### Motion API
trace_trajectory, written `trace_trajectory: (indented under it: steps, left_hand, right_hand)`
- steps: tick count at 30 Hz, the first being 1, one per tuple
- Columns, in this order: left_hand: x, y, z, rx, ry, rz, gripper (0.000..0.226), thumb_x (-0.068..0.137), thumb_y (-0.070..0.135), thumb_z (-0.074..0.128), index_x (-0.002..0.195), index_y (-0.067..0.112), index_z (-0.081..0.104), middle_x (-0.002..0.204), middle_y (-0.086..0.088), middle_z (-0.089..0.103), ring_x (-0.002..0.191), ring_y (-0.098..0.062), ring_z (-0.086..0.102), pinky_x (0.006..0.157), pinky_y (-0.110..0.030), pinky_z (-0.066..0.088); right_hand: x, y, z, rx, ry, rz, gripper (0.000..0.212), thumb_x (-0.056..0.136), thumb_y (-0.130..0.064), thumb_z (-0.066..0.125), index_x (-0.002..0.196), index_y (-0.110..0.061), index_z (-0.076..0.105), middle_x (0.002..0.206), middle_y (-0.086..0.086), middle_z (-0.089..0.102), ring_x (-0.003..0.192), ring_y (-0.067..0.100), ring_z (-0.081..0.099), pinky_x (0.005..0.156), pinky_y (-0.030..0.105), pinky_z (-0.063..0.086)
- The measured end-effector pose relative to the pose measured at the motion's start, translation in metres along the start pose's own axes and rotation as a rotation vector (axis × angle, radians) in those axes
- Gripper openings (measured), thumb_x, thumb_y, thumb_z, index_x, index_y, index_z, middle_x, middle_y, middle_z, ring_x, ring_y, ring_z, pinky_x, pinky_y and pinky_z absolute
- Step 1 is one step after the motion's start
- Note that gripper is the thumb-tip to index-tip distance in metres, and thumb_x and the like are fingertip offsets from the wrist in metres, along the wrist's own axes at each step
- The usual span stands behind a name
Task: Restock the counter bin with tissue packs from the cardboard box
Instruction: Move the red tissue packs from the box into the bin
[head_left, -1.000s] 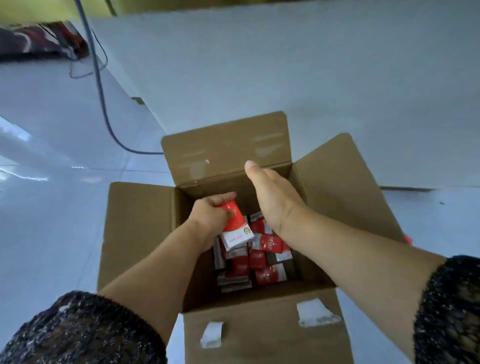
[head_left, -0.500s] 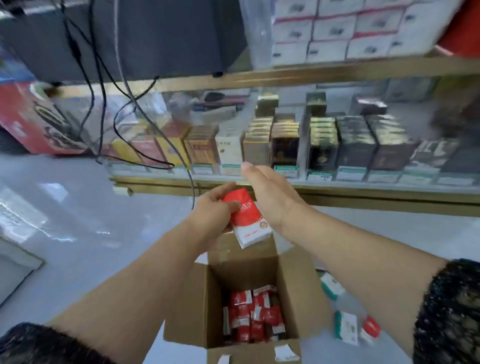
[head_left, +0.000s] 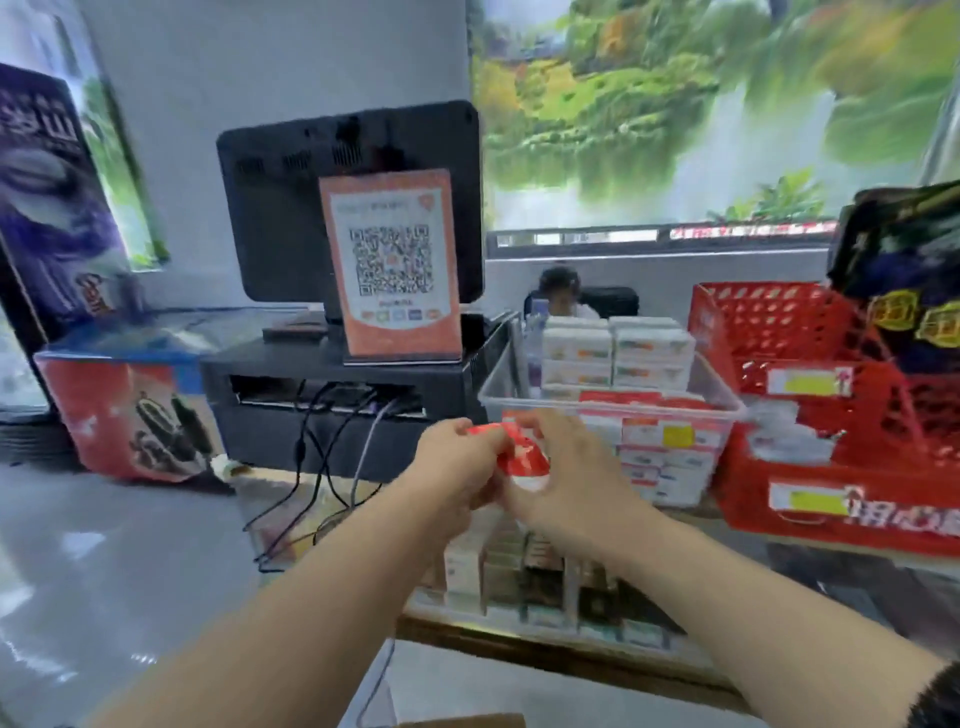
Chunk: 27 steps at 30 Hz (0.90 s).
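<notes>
Tissue pack (head_left: 522, 457), red and white, has come up out of the cardboard box (head_left: 467, 721), now only a sliver far below the grip. It is pinched between left hand (head_left: 454, 462) and right hand (head_left: 571, 480), both curled on it. The clear counter bin (head_left: 613, 409) sits just beyond the grip, so the drop looks near once its front rim is cleared. Further right stands a red basket (head_left: 810, 395), up-left a QR sign (head_left: 395, 270)

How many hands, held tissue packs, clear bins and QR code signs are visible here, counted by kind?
Hands: 2, left hand and right hand
Held tissue pack: 1
Clear bin: 1
QR code sign: 1
Total: 5
</notes>
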<state>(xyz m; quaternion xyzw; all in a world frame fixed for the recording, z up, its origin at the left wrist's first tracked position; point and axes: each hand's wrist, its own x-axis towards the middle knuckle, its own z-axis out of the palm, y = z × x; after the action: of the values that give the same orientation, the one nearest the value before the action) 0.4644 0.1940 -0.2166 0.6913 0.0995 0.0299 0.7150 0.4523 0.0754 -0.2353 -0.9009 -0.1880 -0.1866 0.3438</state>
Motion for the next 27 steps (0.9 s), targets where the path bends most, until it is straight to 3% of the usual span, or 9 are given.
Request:
trace_trajectory:
  steps: [2,4,6,8,11,13,16,21,27]
  left_hand:
    - [0.0,0.027,0.01,0.003,-0.017,0.027,0.01,0.084,0.001,0.061,0.083,0.01,0.057,0.065,-0.01,0.056,0.04,-0.013,0.05,0.034,-0.012,0.035]
    - [0.004,0.05,0.016,0.004,-0.05,0.056,0.012,0.083,0.005,0.064,0.077,0.011,0.056,0.073,-0.014,0.06,0.05,-0.017,0.055,0.041,-0.018,0.042]
    - [0.008,0.073,0.021,-0.006,-0.093,0.095,0.015,0.084,0.017,0.069,0.085,0.009,0.057,0.083,-0.015,0.065,0.062,-0.019,0.059,0.049,-0.023,0.047]
    - [0.012,0.096,0.022,-0.034,-0.125,0.102,0.02,0.088,0.03,0.065,0.094,0.015,0.053,0.084,-0.005,0.061,0.065,-0.015,0.058,0.045,-0.021,0.047]
    - [0.022,0.12,0.013,-0.031,-0.125,0.131,0.024,0.091,0.04,0.057,0.107,0.025,0.047,0.092,0.003,0.056,0.079,-0.013,0.058,0.049,-0.025,0.051]
    - [0.032,0.129,0.004,-0.066,-0.121,0.153,0.018,0.093,0.038,0.054,0.103,0.025,0.049,0.091,0.002,0.058,0.08,-0.013,0.06,0.055,-0.025,0.053]
    - [0.049,0.132,-0.012,-0.094,-0.108,0.157,0.02,0.094,0.035,0.054,0.109,0.022,0.053,0.095,-0.002,0.059,0.086,-0.018,0.062,0.055,-0.024,0.056]
    - [0.08,0.124,-0.033,-0.081,-0.143,0.175,0.018,0.095,0.032,0.054,0.109,0.023,0.058,0.1,-0.002,0.061,0.089,-0.017,0.064,0.063,-0.027,0.057]
    - [0.102,0.108,-0.05,-0.061,-0.15,0.132,0.012,0.096,0.028,0.054,0.103,0.025,0.062,0.106,-0.006,0.064,0.097,-0.02,0.065,0.066,-0.029,0.057]
  right_hand:
    - [0.017,-0.008,-0.018,-0.038,0.063,-0.011,0.053,0.073,-0.045,0.066,0.119,-0.029,0.045,0.113,-0.003,0.052,0.103,0.019,0.051,0.084,0.033,0.045]
    - [0.033,-0.013,-0.035,-0.048,0.106,0.002,0.049,0.072,-0.046,0.066,0.114,-0.03,0.045,0.108,-0.003,0.052,0.097,0.018,0.053,0.079,0.033,0.047]
    - [0.05,-0.017,-0.051,-0.054,0.149,0.017,0.045,0.074,-0.049,0.064,0.11,-0.031,0.044,0.106,-0.003,0.051,0.094,0.018,0.053,0.078,0.035,0.047]
    - [0.071,-0.017,-0.065,-0.077,0.197,0.077,0.039,0.078,-0.053,0.06,0.105,-0.034,0.039,0.105,-0.003,0.048,0.093,0.018,0.052,0.079,0.036,0.047]
    - [0.106,-0.009,-0.08,-0.1,0.19,0.25,0.033,0.078,-0.045,0.061,0.096,-0.028,0.039,0.107,0.002,0.049,0.092,0.024,0.053,0.078,0.037,0.046]
    - [0.127,0.001,-0.081,-0.13,0.154,0.371,0.031,0.077,-0.042,0.059,0.093,-0.022,0.043,0.108,0.008,0.05,0.09,0.029,0.053,0.074,0.035,0.044]
    - [0.153,0.017,-0.063,-0.204,0.028,0.52,0.049,0.079,-0.048,0.056,0.113,-0.015,0.044,0.121,0.015,0.05,0.104,0.036,0.052,0.079,0.037,0.043]
    - [0.18,0.037,-0.016,-0.382,-0.16,0.588,0.063,0.084,-0.046,0.051,0.134,-0.011,0.039,0.135,0.017,0.047,0.116,0.035,0.049,0.083,0.034,0.043]
    - [0.195,0.045,0.024,-0.564,-0.305,0.624,0.052,0.083,-0.037,0.05,0.129,-0.013,0.048,0.127,0.009,0.055,0.112,0.029,0.054,0.082,0.033,0.043]
